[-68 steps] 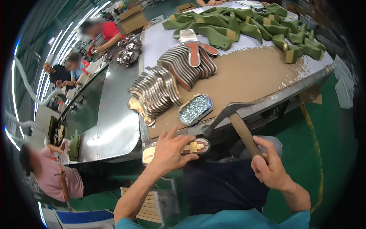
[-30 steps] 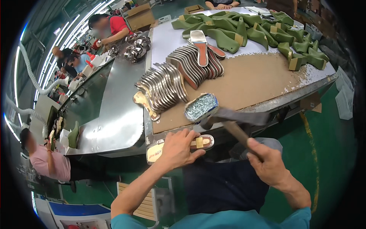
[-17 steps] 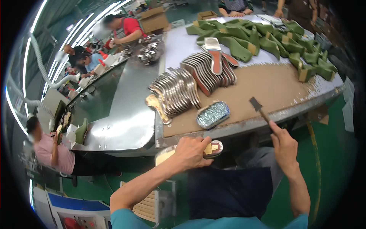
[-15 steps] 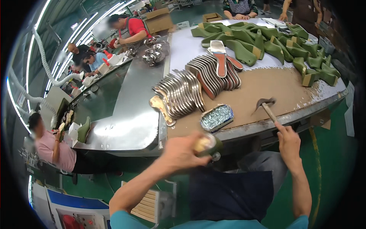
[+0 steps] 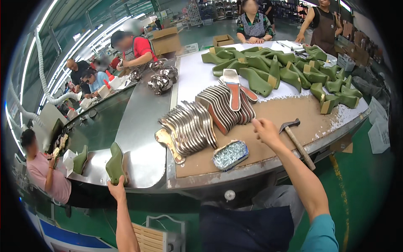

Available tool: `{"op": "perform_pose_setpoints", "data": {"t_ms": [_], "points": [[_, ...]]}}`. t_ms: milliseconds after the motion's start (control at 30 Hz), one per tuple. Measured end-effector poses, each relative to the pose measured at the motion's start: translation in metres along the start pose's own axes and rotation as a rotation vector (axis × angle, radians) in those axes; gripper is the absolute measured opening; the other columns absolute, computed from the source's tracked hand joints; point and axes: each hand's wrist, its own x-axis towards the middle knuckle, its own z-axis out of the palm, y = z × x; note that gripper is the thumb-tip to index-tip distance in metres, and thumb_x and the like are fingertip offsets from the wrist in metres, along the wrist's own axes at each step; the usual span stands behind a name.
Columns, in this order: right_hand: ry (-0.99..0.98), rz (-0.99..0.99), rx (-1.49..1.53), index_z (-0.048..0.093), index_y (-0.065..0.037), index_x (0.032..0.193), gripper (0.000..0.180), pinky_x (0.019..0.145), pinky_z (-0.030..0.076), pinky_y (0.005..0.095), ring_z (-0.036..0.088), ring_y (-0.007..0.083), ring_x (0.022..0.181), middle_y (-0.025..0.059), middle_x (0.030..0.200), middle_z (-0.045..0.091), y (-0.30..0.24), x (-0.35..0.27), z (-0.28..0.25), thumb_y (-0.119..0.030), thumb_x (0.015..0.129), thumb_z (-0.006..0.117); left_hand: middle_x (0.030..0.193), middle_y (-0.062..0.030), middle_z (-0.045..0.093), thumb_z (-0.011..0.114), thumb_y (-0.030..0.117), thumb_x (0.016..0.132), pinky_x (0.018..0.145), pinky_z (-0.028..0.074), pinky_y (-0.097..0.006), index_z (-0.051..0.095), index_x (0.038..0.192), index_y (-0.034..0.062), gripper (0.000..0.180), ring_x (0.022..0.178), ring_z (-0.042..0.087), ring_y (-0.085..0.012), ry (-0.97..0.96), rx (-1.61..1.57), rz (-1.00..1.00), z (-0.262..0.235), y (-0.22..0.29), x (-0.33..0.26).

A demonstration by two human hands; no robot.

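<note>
The left hand [image 5: 116,188] reaches out at the lower left, its fingers wrapped around the base of a green shoe last [image 5: 114,162] that stands upright on the shiny metal conveyor surface [image 5: 138,126]. A second green last [image 5: 80,158] stands just beside it to the left. Further right, on the brown work surface [image 5: 285,113], a fanned row of metallic insoles [image 5: 189,128] leans in a long stack, and a small tray of silvery tacks [image 5: 229,154] lies near the front edge. Above the tray, the right hand [image 5: 265,131] hovers loosely curled, holding nothing, its fingertips close to the end of the row of orange-faced insoles [image 5: 226,107]. A hammer [image 5: 297,142] lies just beside that hand on its right, handle pointing toward the edge, not touched. A heap of green lasts [image 5: 285,69] covers the far end, with other workers along the line.
</note>
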Motion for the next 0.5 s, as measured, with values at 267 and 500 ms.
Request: {"op": "perform_pose_setpoints", "data": {"t_ms": [267, 500], "points": [[0.230, -0.197, -0.707, 0.048, 0.011, 0.110, 0.065, 0.082, 0.052, 0.0452, 0.065, 0.0384, 0.094, 0.0273, 0.101, 0.064, 0.001, 0.122, 0.072, -0.044, 0.080, 0.064, 0.130, -0.0161, 0.048, 0.062, 0.010, 0.086, 0.105, 0.031, -0.039, 0.043, 0.131, -0.0024, 0.050, 0.124, 0.044, -0.0263, 0.034, -0.071, 0.241, -0.016, 0.087, -0.045], [0.378, -0.480, -0.067, 0.042, 0.003, 0.100, 0.031, 0.065, 0.047, 0.0475, 0.063, 0.0374, 0.077, 0.0252, 0.081, 0.060, -0.011, 0.061, 0.061, -0.023, 0.090, 0.056, 0.127, -0.0171, 0.051, 0.051, 0.016, 0.096, 0.097, 0.042, -0.034, 0.031, 0.140, 0.0005, 0.050, 0.117, 0.051, -0.0235, -0.639, -0.818, 0.146, 0.089, 0.220, -0.131]]}}
